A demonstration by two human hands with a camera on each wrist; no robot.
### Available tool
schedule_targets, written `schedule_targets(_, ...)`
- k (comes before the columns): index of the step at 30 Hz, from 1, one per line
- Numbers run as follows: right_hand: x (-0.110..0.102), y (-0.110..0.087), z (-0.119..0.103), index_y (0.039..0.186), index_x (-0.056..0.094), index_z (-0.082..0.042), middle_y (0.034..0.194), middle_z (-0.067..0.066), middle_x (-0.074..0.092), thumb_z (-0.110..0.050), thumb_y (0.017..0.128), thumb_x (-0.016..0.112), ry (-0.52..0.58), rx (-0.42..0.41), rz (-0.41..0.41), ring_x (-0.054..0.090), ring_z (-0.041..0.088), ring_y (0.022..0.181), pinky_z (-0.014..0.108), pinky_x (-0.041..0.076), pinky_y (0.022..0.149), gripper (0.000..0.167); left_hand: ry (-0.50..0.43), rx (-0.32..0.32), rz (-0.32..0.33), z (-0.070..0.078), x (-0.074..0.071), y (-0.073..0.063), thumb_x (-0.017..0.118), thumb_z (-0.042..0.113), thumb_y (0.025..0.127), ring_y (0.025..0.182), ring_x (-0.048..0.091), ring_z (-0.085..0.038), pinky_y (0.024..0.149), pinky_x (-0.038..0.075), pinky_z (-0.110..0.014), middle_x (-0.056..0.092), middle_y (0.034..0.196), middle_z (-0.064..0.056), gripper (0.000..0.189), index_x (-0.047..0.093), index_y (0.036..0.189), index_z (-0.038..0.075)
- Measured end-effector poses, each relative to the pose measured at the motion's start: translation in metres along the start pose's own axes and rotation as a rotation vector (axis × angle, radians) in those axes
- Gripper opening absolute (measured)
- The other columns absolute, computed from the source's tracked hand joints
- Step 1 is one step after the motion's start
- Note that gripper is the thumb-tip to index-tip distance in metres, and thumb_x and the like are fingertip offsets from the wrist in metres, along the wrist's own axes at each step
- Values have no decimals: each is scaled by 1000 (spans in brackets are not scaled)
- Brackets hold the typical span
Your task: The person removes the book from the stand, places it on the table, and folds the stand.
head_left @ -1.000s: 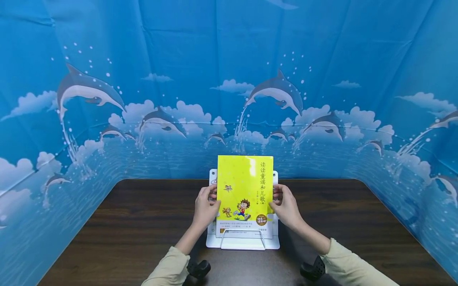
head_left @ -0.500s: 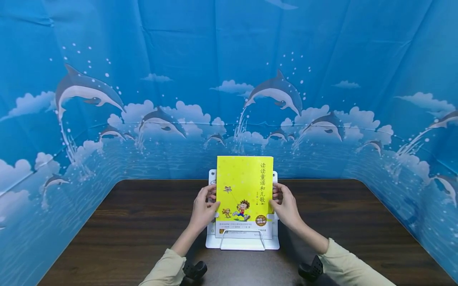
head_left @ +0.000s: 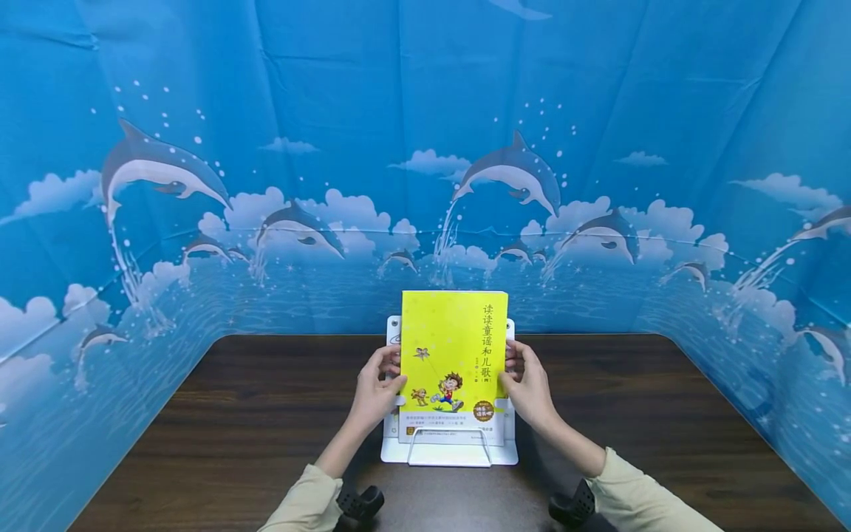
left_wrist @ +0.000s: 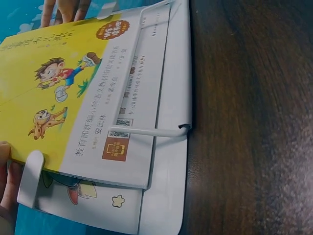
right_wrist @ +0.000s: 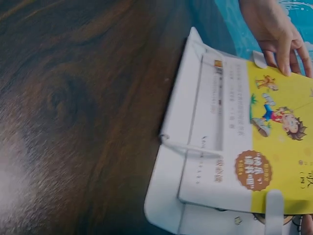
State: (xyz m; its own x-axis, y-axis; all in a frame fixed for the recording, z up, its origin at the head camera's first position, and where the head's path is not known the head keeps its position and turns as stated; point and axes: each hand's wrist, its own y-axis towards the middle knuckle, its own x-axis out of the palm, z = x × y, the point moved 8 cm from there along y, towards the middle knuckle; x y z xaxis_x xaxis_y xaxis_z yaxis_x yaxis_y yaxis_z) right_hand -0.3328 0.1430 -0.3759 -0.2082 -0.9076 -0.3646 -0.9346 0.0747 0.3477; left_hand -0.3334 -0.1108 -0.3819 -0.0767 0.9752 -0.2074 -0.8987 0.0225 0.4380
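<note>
The person's left hand point(head_left: 377, 384) and right hand point(head_left: 529, 384) are apart, one at each side of a yellow book point(head_left: 442, 332), and both pinch it, thumbs on the front edge and the other fingers reaching behind. The book faces the person, standing upright on a white stand point(head_left: 505, 452) with its lower end behind a bent wire bar point(left_wrist: 151, 132). On the cover I can see a running boy, a small dog, a kite, a column of Chinese writing down one side and a round brown badge; the bottom strip is white with small print. Short white tabs point(left_wrist: 31, 176) stick up at the stand's sides, their tips over the book's edges, and a bit of cartoon drawing shows on the stand's back plate. Pale sleeves point(head_left: 306, 499) cover the forearms, and a black device point(head_left: 361, 502) sits near each wrist. Everything rests on a dark wooden table point(head_left: 233, 414), and beyond it hangs a blue cloth point(head_left: 372, 111) printed with leaping dolphins, clouds and sea.
</note>
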Motion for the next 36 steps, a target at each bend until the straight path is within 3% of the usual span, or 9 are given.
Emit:
schedule_targets(6,2,5,3,127,44,4,105,13,51,6,80,57,2,94,-19,49,23,91,25,45,78,49,-22,-38,-19,23,-2,-5,57,-17,77,87,52,-31,63,46,-16,51,102,-20,42,48,116,-6)
schedule_targets(9,2,6,3,125,46,5,104,14,52,5,80,58,2,102,-24,49,23,91,26,46,79,46,-18,-36,-14,24,-3,-5,57,-16,77,87,52,-31,62,46,-15,52,101,-20,41,49,116,-6)
schedule_targets(14,3,3,4,123,44,3,106,13,50,6,80,58,1,77,-26,49,23,92,23,45,77,45,2,-27,-1,25,-3,-7,58,-16,77,87,53,-32,62,47,-15,52,101,-20,41,49,116,-7)
schedule_targets(20,4,-1,1,122,40,0,105,13,51,10,79,54,12,-15,-47,50,23,91,21,45,72,46,53,25,45,28,-5,-10,61,-15,75,83,55,-33,59,47,-15,55,98,-21,41,52,114,-8)
schedule_targets(27,3,-2,1,124,41,-1,104,13,53,12,78,56,-19,-112,-72,51,23,88,20,45,67,50,85,41,42,0,-4,-6,66,-12,73,83,55,-26,60,48,-16,56,101,-15,49,53,119,-2)
schedule_targets(36,3,-4,-3,127,39,0,102,11,53,13,78,56,-35,-195,-89,50,20,85,21,46,62,53,91,30,61,-3,-4,-4,67,-11,72,83,54,-21,61,49,-17,56,99,-8,53,55,122,2)
